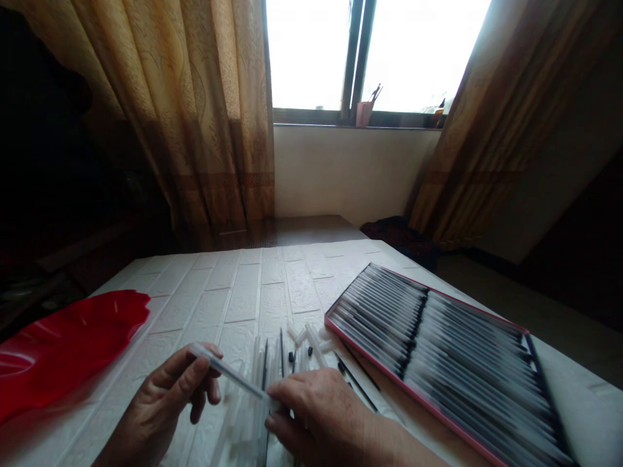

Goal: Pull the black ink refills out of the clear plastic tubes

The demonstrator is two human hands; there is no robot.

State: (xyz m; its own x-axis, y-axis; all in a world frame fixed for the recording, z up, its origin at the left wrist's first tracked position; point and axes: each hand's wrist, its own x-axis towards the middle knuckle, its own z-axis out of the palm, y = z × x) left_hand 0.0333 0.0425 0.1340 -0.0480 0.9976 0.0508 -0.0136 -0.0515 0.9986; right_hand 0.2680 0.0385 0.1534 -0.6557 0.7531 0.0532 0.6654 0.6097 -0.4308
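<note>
My left hand (168, 402) and my right hand (318, 415) hold one clear plastic pen barrel (228, 373) between them, low in the view. Left thumb and fingers pinch its upper left end; right fingers pinch its lower right end. Under the hands lies a loose heap of clear barrels, caps and thin black refills (287, 353) on the white brick-patterned table cover (233, 292).
A flat pink-rimmed box (428, 353) packed with rows of pens lies at the right. A red plastic tray (63, 347) sits at the left table edge. Beyond the table are curtains, a window sill with a pink cup (364, 113), and a dark floor.
</note>
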